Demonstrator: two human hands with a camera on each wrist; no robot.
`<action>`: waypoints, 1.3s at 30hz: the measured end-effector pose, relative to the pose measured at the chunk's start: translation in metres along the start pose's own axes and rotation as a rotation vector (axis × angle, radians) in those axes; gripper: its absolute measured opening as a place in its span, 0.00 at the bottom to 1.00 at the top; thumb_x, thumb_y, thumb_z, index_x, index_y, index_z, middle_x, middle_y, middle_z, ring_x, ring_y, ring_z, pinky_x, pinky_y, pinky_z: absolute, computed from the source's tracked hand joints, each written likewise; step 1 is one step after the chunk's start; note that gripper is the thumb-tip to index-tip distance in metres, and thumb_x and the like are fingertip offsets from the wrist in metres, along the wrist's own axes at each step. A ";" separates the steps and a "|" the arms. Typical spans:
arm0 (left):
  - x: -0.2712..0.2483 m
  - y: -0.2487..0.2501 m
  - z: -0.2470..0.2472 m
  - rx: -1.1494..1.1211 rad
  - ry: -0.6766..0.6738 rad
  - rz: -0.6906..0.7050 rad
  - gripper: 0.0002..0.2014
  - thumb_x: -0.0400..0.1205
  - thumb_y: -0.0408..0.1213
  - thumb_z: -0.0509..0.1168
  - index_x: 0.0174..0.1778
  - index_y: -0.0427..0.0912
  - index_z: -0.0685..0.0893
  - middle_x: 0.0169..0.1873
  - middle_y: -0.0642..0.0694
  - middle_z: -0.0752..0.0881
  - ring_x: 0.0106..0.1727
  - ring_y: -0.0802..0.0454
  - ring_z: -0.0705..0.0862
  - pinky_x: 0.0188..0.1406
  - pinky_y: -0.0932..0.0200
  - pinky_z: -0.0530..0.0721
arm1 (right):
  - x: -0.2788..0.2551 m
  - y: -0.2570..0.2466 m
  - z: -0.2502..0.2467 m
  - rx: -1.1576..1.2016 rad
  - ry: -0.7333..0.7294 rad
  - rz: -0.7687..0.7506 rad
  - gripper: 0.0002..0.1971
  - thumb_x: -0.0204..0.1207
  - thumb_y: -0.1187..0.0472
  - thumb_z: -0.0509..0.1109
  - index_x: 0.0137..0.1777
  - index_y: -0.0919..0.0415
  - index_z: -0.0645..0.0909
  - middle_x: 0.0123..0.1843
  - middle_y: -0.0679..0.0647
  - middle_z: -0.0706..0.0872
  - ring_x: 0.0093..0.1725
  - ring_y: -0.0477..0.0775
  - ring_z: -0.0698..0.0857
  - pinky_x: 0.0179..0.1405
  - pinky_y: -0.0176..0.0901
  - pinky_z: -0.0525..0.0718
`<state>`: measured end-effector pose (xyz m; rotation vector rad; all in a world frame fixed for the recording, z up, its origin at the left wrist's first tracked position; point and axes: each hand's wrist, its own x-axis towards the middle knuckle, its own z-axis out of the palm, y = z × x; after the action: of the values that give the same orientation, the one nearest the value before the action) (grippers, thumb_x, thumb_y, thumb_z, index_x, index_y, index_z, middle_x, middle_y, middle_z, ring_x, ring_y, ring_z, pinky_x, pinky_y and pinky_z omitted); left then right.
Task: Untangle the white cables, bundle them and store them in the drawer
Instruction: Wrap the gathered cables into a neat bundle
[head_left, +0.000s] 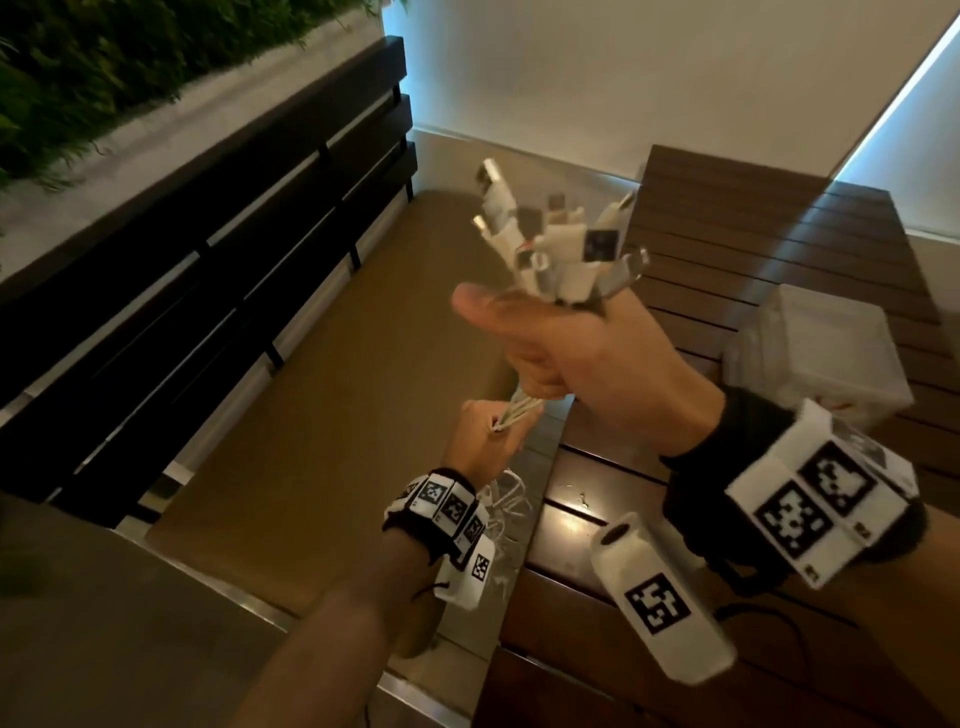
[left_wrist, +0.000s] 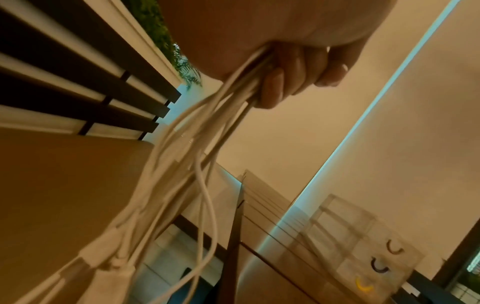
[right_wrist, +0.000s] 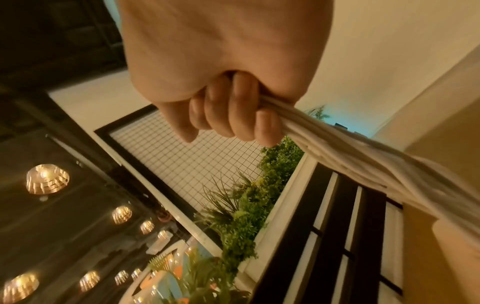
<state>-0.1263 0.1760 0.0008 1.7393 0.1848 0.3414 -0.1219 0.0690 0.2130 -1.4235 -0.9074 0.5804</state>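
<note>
Several white cables (head_left: 519, 410) run as one bunch between my two hands, held in the air above the bench. My right hand (head_left: 561, 353) grips the bunch in a fist just below the plugs (head_left: 561, 244), which fan out above it. Lower down, my left hand (head_left: 488, 441) curls its fingers (left_wrist: 272, 90) round the same cables (left_wrist: 187, 156), whose loose lengths and far plugs hang beneath it. In the right wrist view the cables (right_wrist: 337, 152) leave my fist (right_wrist: 233, 115) toward the lower right. A clear plastic drawer unit (head_left: 826, 358) stands on the wooden table; its drawers (left_wrist: 374, 265) look closed.
A brown slatted table (head_left: 769, 244) lies to the right, with a white roll (head_left: 660, 587) bearing a marker near its front edge. A padded bench seat (head_left: 322, 395) with a dark slatted backrest (head_left: 218, 244) fills the left. Green plants (head_left: 78, 62) sit behind it.
</note>
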 end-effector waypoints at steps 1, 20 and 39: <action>0.002 -0.005 0.002 0.012 -0.007 -0.006 0.22 0.76 0.46 0.66 0.22 0.35 0.72 0.18 0.31 0.75 0.21 0.48 0.71 0.21 0.42 0.71 | -0.001 0.003 0.000 -0.042 -0.009 -0.010 0.26 0.83 0.67 0.66 0.23 0.45 0.73 0.19 0.37 0.72 0.19 0.40 0.73 0.23 0.25 0.70; 0.005 -0.030 0.050 0.333 -0.107 -0.218 0.20 0.79 0.42 0.72 0.18 0.55 0.82 0.17 0.61 0.80 0.20 0.66 0.76 0.26 0.63 0.72 | -0.031 0.009 -0.082 0.036 0.088 -0.050 0.23 0.85 0.67 0.63 0.29 0.44 0.74 0.21 0.35 0.77 0.22 0.35 0.79 0.24 0.22 0.73; -0.028 0.078 0.218 0.171 -0.512 0.381 0.23 0.81 0.67 0.55 0.38 0.50 0.78 0.29 0.52 0.82 0.25 0.59 0.79 0.25 0.55 0.76 | -0.191 0.061 -0.178 0.346 0.662 0.192 0.26 0.79 0.45 0.67 0.25 0.60 0.68 0.18 0.52 0.68 0.18 0.50 0.69 0.23 0.38 0.71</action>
<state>-0.0863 -0.0511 0.0375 1.9715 -0.5059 0.1463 -0.0738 -0.1821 0.1332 -1.2669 -0.1364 0.3436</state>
